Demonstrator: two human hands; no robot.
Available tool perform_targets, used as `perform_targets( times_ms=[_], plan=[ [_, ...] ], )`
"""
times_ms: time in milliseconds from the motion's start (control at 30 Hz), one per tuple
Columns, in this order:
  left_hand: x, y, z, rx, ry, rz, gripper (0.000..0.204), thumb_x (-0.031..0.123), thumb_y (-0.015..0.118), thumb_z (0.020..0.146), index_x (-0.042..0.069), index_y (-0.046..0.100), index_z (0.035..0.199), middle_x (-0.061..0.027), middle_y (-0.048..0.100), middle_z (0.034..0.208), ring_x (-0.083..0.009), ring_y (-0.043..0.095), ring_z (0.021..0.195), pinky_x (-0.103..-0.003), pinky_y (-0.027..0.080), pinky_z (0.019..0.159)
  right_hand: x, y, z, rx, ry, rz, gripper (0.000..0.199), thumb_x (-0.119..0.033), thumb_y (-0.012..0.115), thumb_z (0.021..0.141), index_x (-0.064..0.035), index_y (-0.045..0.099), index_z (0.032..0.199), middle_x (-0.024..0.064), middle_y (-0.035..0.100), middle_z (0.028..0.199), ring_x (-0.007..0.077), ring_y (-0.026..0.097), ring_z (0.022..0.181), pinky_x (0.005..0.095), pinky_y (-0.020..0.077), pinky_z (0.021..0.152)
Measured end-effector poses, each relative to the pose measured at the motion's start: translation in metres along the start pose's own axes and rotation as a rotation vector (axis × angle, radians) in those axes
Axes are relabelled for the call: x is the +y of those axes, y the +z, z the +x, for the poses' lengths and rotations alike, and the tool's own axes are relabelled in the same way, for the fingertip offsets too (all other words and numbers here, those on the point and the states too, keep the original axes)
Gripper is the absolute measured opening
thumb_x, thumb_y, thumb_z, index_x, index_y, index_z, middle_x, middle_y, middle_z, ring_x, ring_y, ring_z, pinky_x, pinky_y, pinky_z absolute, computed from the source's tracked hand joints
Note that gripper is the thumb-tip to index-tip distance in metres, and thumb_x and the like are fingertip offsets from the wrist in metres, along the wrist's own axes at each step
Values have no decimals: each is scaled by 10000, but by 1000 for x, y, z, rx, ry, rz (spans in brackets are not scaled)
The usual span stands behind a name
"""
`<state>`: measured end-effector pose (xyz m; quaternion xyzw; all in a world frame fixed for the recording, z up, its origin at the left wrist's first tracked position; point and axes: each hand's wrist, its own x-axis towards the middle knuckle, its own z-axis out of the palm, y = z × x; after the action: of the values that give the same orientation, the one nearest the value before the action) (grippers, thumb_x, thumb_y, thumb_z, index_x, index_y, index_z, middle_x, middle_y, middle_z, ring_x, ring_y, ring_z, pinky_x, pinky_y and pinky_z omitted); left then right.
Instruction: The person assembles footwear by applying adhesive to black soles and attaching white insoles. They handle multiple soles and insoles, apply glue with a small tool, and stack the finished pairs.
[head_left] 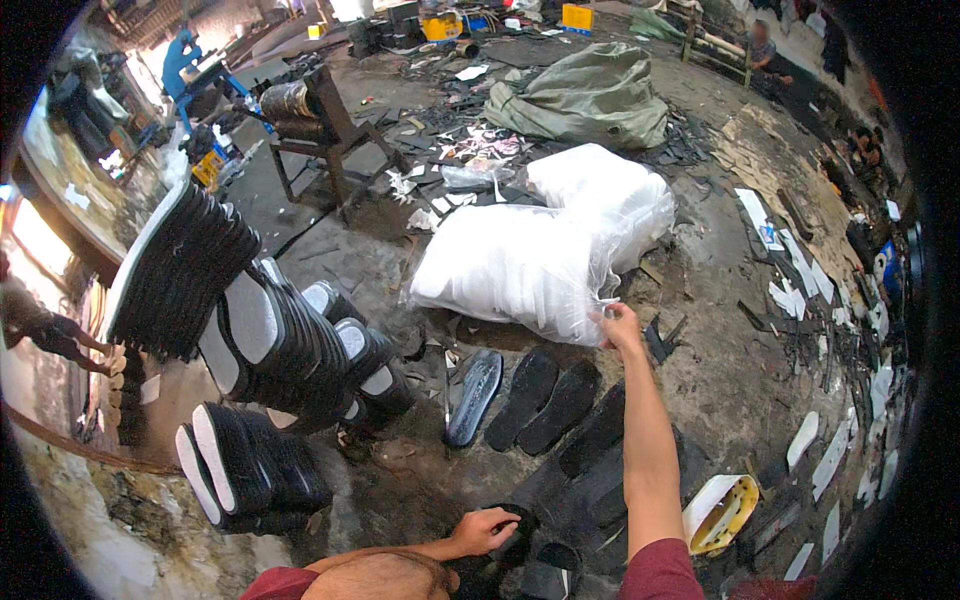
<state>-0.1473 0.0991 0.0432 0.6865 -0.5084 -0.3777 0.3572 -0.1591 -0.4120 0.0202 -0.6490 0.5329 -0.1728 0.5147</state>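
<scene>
Pinching the white bag, right hand; left hand, hold unclear. Stacked soles appear done; loose soles lie unstacked.

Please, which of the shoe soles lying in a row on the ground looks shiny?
The leftmost sole in that row: its grey-blue surface shines, while the black soles to its right look dull.
</scene>
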Motion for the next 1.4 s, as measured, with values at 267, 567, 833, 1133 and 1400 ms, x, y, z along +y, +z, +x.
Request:
perform_targets(
  times_ms=[267, 567, 833, 1133, 1400],
  plan=[
    [1, 0, 1, 61, 105, 13, 174, 184, 699, 919, 82, 726, 1057, -91, 684, 853, -251, 664, 674, -359, 527, 598, -31, 46, 6, 13, -339, -444, 1367, -666, 867, 585, -60, 161, 1587, 297, 559, 1357, 436, 582, 1227, 500, 473, 1040],
    [-5, 3, -1, 54, 104, -1, 175, 181, 691, 923, 76, 728, 1058, -92, 682, 851, -251, 657, 664, -362, 524, 594, -59, 30, -23, 115, -1, -508, 1099, -331, 925, 581, -195, 359, 1514, 117, 667, 1292, 315, 646, 1153, 421, 509, 993],
    [-10, 5, -3, 84, 116, 7, 180, 187, 692, 923, 97, 736, 1072, -83, 704, 896, -248, 674, 701, -359, 533, 616, 20, -201, -43, -81, -288, -533, 1130, -193, 931, 426, -69, 434, 1434, 154, 627, 1317, 297, 601, 1208, 406, 492, 1023],
    [-12, 6, -2, 60, 111, -11, 214, 219, 690, 921, 106, 727, 1099, -78, 723, 970, -242, 689, 751, -361, 548, 672, 151, -264, -170, 346, 2, -269, 595, -360, 765, 844, 36, 601, 1256, 238, 666, 1201, 366, 629, 1138, 453, 494, 967],
    [-32, 22, 0, 63, 114, 39, 229, 262, 688, 926, 116, 718, 1100, -100, 715, 1046, -302, 697, 928, -387, 561, 791, 91, -257, -205, 774, 27, -762, 344, -327, 673, 906, -39, 667, 1092, 241, 659, 1121, 400, 647, 1049, 478, 512, 896]
  ],
)
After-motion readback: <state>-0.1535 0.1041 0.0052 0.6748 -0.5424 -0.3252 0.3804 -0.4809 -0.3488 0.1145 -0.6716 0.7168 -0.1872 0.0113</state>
